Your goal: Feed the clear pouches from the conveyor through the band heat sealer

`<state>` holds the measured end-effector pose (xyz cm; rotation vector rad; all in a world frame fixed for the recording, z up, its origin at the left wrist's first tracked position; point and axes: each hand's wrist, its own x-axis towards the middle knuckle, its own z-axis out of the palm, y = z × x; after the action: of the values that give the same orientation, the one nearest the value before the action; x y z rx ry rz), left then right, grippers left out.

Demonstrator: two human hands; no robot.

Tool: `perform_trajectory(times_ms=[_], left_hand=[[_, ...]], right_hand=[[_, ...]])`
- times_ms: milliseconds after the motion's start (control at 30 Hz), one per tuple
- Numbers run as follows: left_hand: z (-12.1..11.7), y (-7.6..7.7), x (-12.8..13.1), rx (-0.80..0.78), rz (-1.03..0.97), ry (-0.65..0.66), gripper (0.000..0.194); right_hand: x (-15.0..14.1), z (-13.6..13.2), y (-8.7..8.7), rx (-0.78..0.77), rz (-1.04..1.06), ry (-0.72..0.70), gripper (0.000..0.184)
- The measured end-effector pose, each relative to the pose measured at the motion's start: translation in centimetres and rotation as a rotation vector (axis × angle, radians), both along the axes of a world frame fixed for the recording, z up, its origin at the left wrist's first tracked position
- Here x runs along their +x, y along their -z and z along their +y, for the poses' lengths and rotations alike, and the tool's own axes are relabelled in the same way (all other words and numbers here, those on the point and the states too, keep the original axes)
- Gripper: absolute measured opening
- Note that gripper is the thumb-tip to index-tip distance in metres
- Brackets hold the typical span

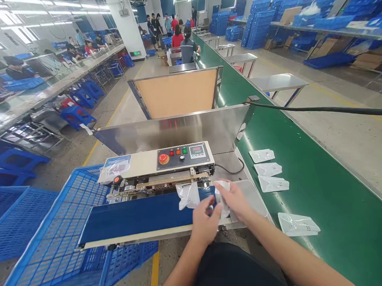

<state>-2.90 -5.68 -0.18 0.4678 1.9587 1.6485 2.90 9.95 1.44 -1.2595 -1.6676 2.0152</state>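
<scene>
My right hand [234, 199] is closed on a white plastic pouch [222, 200], fingers along its upper edge. My left hand [204, 220] has its fingers curled at the same pouch's left side, thumb against it; the exact contact is partly hidden. Just left of my hands, another filled white pouch [188, 196] has its upper edge at the sealing mechanism of a band sealer [145, 160] and its body over the blue conveyor belt [135, 220]. To the right, several flat white pouches [273, 184] lie on a green conveyor [330, 235].
A blue plastic crate [50, 221] stands below the sealer's left end. Behind the sealer rises a metal panel [179, 127], with a tan board [183, 93] beyond. A black cable [321, 109] crosses above the green conveyor. Other people sit and stand farther off.
</scene>
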Motion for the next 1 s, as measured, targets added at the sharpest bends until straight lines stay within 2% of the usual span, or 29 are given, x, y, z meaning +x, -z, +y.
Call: perform_trajectory(times_ms=[67, 133, 200, 300, 400, 533, 633, 767, 900, 1000], left_hand=[[1.4, -0.5, 0.7, 0.036, -0.026, 0.070, 0.052], [2.4, -0.4, 0.7, 0.035, -0.048, -0.005, 0.050], [2.9, 0.0, 0.3, 0.039, -0.095, -0.054, 0.054], [3.3, 0.9, -0.3, 0.051, -0.111, -0.048, 0.056], [4.3, 2.0, -0.6, 0.009, -0.114, -0.125, 0.050], [7.2, 3.4, -1.2, -0.019, -0.452, -0.293, 0.042], [8.7, 4.2, -1.8, -0.004, -0.550, -0.333, 0.036], [7.9, 4.7, -2.9, 0.033, -0.558, -0.398, 0.039], [5.3, 4.9, -4.3, 0.034, -0.544, -0.446, 0.047], [3.1, 4.8, -5.4, 0.030, -0.516, -0.458, 0.049]], right_hand=[[-0.3, -1.1, -0.6, -0.141, 0.091, 0.069, 0.070], [-0.1, -1.4, -0.7, -0.177, 0.189, 0.097, 0.070], [0.6, -1.1, -0.3, -0.118, 0.204, 0.053, 0.064], [2.2, -0.1, 1.2, 0.102, 0.107, -0.051, 0.054], [3.3, 1.2, 2.9, 0.215, 0.034, 0.023, 0.049], [3.1, 3.0, 4.8, 0.070, -0.072, 0.218, 0.039], [2.1, 4.1, 5.7, -0.024, -0.093, 0.250, 0.033], [-0.1, 4.0, 6.3, 0.012, -0.084, 0.169, 0.032], [-2.5, 1.7, 6.2, 0.015, -0.058, 0.090, 0.037], [-1.6, 1.0, 5.8, -0.015, -0.023, 0.051, 0.043]])
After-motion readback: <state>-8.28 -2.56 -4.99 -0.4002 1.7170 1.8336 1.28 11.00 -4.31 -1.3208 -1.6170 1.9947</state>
